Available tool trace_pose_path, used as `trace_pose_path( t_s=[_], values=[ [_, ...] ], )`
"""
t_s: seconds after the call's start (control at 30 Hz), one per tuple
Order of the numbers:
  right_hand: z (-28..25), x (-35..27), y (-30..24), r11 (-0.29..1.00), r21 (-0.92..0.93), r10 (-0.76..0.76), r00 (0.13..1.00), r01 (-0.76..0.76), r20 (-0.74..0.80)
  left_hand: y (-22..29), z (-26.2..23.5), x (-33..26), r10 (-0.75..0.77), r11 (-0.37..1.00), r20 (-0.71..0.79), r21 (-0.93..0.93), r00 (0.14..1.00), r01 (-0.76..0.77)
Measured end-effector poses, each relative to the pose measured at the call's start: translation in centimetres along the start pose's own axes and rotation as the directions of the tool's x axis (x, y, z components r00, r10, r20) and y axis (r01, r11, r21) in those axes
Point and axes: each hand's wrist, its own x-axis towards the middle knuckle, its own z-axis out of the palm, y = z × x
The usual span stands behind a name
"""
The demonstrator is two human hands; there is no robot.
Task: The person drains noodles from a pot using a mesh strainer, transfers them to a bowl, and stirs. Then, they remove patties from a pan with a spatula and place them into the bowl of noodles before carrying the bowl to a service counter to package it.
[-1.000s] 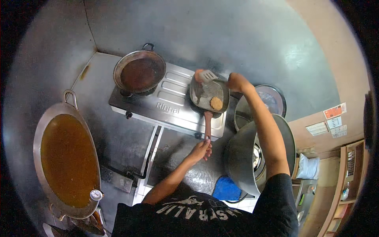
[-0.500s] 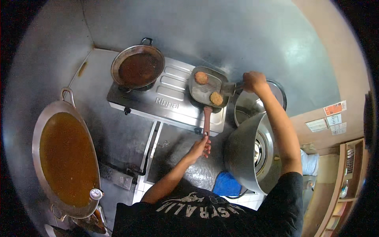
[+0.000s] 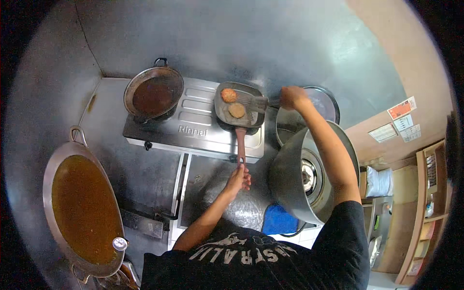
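Note:
A square grey grill pan (image 3: 222,113) with a reddish-brown handle (image 3: 240,142) sits on the right burner of the stove. My left hand (image 3: 236,181) is closed round the lower end of that handle. Two round patties lie in the pan: a browned patty (image 3: 228,95) at the upper left, and a paler patty (image 3: 237,110) just below it, almost touching. From the right, my right hand (image 3: 293,99) grips a spatula (image 3: 258,104) whose blade reaches over the pan's right side, close to the patties. The hand hides most of the spatula's handle.
On the left burner of the steel stove (image 3: 193,140) stands a wok (image 3: 179,92) with dark liquid. A large pan (image 3: 49,181) of brown oil, with a dial thermometer (image 3: 120,243), is at far left. Right of the stove are a round lid (image 3: 328,101) and a big tilted metal pot (image 3: 285,179).
The lower patty has shifted up and left toward the other and now shows a paler, smoother face. The spatula blade has moved further into the pan. The whole view has shifted slightly.

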Motion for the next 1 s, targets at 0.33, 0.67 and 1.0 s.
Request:
trace_pose_path(
  t_s=[0.33, 0.67, 1.0],
  values=[
    [4.3, 2.0, 3.1, 0.951, 0.226, -0.252, 0.953, 0.211, 0.169, 0.2, 0.0, 0.2, 0.065, 0.994, -0.008, 0.093, 0.998, -0.064],
    [2.0, 2.6, 1.3, 0.992, 0.117, -0.077, 0.956, 0.045, 0.284, 0.8, 0.2, -0.3, 0.092, 0.987, -0.029, 0.132, 0.995, -0.087],
    [9.1, 3.0, 3.0, 0.842, 0.519, -0.174, 0.836, -0.148, 0.521, 0.4, -0.3, -0.2, 0.065, 0.992, -0.042, 0.114, 0.997, -0.06]
  ],
)
